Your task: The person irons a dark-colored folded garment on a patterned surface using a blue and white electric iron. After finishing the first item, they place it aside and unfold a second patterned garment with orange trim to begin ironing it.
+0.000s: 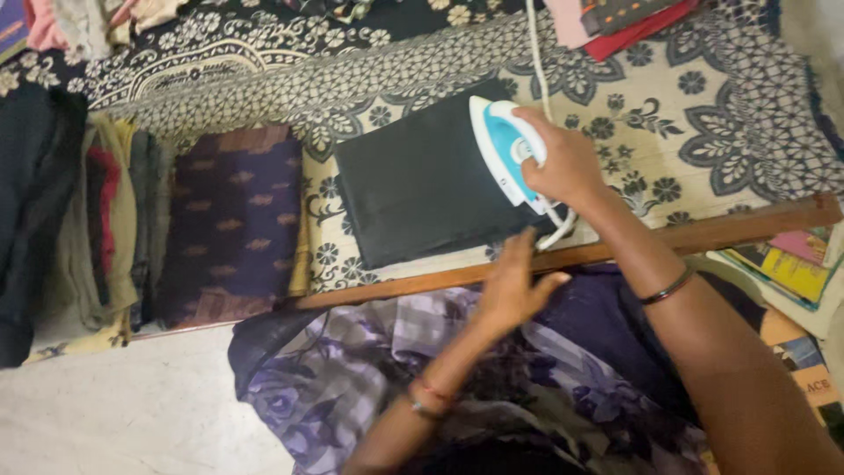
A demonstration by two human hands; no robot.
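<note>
A white and turquoise clothes iron (503,149) rests on the right end of a folded black cloth (413,185). My right hand (563,163) is closed around the iron's handle. My left hand (514,286) lies flat with fingers apart at the near edge of the black cloth, over a long wooden stick (703,236). The iron's white cord (536,53) runs away across the patterned bedsheet (668,132).
A folded purple patterned cloth (233,220) lies left of the black one. A stack of folded clothes (97,220) sits at far left. Folded red and pink fabrics (615,22) lie at the top. Books (791,264) are at right. Checked fabric (352,369) covers my lap.
</note>
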